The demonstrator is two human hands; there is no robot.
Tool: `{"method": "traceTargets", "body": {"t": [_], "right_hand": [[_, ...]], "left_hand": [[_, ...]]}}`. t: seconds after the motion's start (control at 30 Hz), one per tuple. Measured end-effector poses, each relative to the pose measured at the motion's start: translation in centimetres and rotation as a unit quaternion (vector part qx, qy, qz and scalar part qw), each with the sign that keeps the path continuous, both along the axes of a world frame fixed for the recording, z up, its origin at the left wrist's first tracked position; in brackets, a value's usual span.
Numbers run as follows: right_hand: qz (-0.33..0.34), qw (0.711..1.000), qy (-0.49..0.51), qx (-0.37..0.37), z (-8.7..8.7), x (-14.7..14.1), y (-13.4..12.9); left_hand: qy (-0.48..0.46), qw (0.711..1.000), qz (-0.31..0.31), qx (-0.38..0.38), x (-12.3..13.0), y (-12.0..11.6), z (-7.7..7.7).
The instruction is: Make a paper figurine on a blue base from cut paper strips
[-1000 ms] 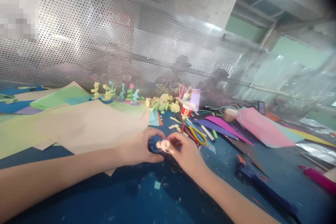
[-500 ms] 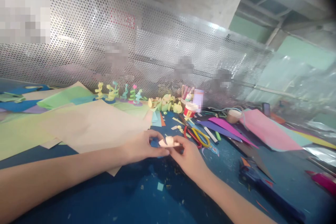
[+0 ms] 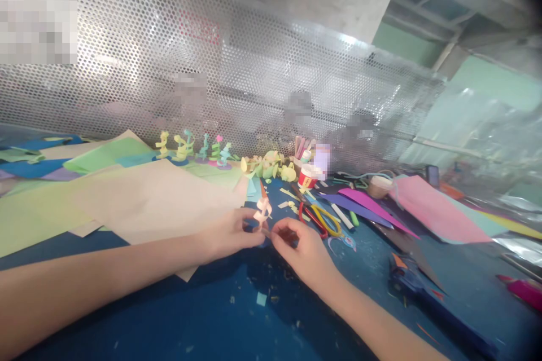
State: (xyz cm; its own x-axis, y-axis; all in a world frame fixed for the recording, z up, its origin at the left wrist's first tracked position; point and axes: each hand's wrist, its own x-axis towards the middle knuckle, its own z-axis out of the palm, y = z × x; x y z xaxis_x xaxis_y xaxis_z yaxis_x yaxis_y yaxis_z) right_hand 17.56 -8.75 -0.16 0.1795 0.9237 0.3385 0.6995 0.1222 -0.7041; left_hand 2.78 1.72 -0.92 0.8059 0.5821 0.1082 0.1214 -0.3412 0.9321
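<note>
A small figure of curled, pale peach paper (image 3: 263, 211) stands upright between my two hands over the blue table (image 3: 203, 316). My left hand (image 3: 231, 231) is closed on its lower left side, thumb below and fingers behind. With thumb and index finger pinched together, my right hand (image 3: 300, 245) grips the right edge of its thin base. The fingertips partly hide this base. Just right of my right hand lie red-handled scissors (image 3: 313, 220) and yellow-handled scissors (image 3: 328, 221). Small yellow paper scraps (image 3: 290, 205) lie behind the figure.
Large cream paper sheets (image 3: 156, 197) spread at the left. Several curled paper figures (image 3: 205, 146) stand along the back by a perforated metal screen (image 3: 254, 56). A red and white tub (image 3: 307, 176), pink sheets (image 3: 436, 208) and a dark blue glue gun (image 3: 436, 304) are at the right.
The peach paper figure has turned from lying tilted between my fingers to standing upright. My right hand has shifted slightly outward along its base.
</note>
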Motion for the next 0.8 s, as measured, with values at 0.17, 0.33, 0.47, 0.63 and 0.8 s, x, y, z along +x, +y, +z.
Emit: {"method": "traceTargets", "body": {"t": [0.17,0.33,0.47,0.63,0.8], "right_hand": [[0.000,1.000,-0.002,0.005,-0.14,-0.01,-0.02],[0.001,1.000,-0.024,0.016,-0.03,-0.14,-0.04],[-0.007,0.998,-0.056,0.028,0.07,-0.33,0.04],[-0.012,0.996,-0.079,0.032,0.29,-0.54,0.03],[-0.004,0.990,-0.123,0.069,0.33,-0.74,-0.21]], "left_hand": [[-0.006,0.999,0.025,-0.024,0.19,-0.10,-0.24],[0.001,1.000,0.013,-0.028,0.19,-0.05,-0.14],[-0.015,1.000,-0.002,-0.023,0.30,0.11,-0.31],[-0.041,0.998,-0.023,-0.046,0.60,-0.11,-0.28],[-0.069,0.996,-0.030,-0.044,0.55,-0.44,0.15]]}}
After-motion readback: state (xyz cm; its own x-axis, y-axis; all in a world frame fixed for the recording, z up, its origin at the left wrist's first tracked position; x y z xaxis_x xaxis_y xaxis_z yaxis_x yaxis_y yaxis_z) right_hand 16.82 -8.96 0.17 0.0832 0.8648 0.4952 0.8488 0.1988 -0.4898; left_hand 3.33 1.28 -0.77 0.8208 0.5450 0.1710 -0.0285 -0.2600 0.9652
